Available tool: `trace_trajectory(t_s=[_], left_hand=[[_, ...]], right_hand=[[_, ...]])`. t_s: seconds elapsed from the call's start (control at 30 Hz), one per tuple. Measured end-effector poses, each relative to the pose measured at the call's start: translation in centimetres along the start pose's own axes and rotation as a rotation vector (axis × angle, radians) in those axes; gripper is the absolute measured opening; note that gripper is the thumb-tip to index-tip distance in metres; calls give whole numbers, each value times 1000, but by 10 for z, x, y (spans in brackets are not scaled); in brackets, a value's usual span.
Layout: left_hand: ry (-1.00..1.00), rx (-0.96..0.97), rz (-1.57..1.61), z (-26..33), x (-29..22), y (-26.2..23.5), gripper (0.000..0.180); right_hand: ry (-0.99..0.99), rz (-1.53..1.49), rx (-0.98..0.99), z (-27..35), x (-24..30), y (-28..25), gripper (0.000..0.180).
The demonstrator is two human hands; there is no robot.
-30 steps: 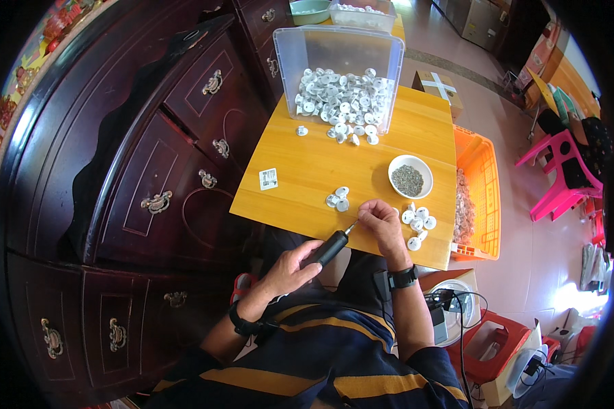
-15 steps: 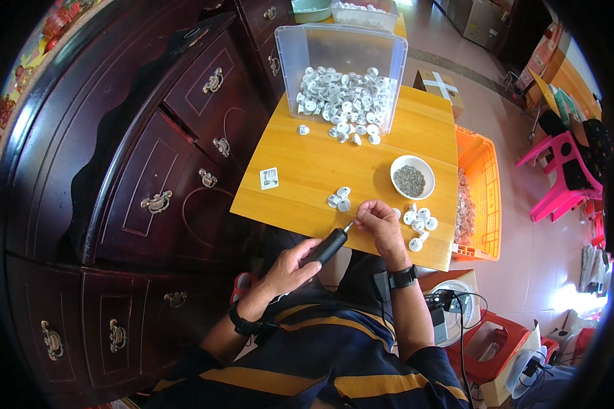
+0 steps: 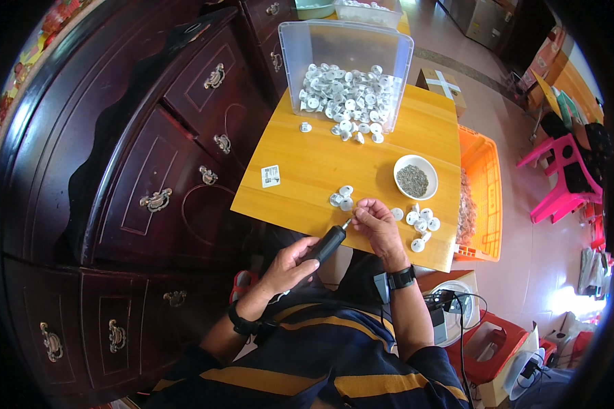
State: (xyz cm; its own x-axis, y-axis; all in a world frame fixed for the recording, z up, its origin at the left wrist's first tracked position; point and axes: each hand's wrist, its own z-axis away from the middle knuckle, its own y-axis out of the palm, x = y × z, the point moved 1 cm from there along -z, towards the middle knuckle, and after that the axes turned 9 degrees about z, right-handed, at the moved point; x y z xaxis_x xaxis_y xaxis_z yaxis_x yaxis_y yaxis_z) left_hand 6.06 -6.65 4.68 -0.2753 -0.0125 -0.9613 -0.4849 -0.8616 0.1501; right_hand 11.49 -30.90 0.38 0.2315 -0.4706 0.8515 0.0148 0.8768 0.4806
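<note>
My left hand (image 3: 288, 267) is wrapped round a black electric screwdriver (image 3: 329, 245), whose metal bit points up and away toward my right hand (image 3: 381, 233). The right thumb and forefinger are pinched together right at the bit's tip. Whatever they hold there is too small to make out. Just beyond the tip, a few white round plastic pieces (image 3: 346, 204) lie on the yellow wooden table (image 3: 300, 160). To the right of my right hand rests another cluster of white pieces (image 3: 427, 215). Behind that cluster stands a white bowl (image 3: 423, 160) of small metal screws (image 3: 412, 182).
A clear plastic bin (image 3: 348, 48) at the table's far side holds many white pieces, some spilling out in front. A small printed card (image 3: 271, 176) lies at left. An orange crate (image 3: 490, 198) stands beyond the right edge; dark wooden drawers (image 3: 136, 204) line the left.
The screwdriver and both hands stay nearly in place. My right fingers have shifted slightly at the bit's tip. The whole view has moved a little.
</note>
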Motion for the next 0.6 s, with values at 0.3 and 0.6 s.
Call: trace_trajectory(t_s=[0.3,0.6], left_hand=[[75,-95,17,0,6,-9,48],[28,-125,-17,7,10,-15,46]], right_hand=[[-150,521,-119,-17,7,0,21],[-346,1000,-242,-39,18,11,25]])
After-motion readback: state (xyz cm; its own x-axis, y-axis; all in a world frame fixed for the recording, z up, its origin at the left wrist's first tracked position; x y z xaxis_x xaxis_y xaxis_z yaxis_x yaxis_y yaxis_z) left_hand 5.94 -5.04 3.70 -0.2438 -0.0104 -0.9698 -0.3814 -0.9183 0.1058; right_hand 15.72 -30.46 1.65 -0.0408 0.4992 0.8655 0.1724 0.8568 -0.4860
